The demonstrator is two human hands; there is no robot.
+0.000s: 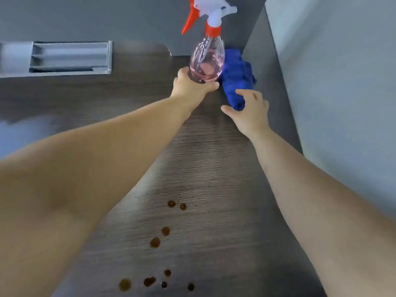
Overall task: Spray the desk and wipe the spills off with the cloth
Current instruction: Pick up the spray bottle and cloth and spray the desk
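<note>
Running away from the person, the dark wood-grain surface (214, 168) is carrying everything the job needs, and it is showing no wet sheen or mist that I can make out around the stains. A grey slotted tray (70, 57) is sitting at its far left edge, well apart from the work.

At the far right corner the spray bottle (206, 65), clear with pink liquid and an orange-and-white trigger head, is pointing its nozzle up. Just beside it on the right, the blue cloth (235, 80) is lying bunched against the side panel.

The left hand (190, 86) is wrapping its fingers round the bottle's base; whether the base is resting on the surface or lifted, I cannot tell. The right hand (250, 112) is spreading its fingers loosely over the cloth's near end and gripping nothing; whether it is touching the cloth is unclear.

The brown spills (154, 242) are sitting as round, unsmeared drops near the front edge, well apart from both hands. Judging by that, the task is only beginning: spraying and wiping are both waiting to be done.
</note>
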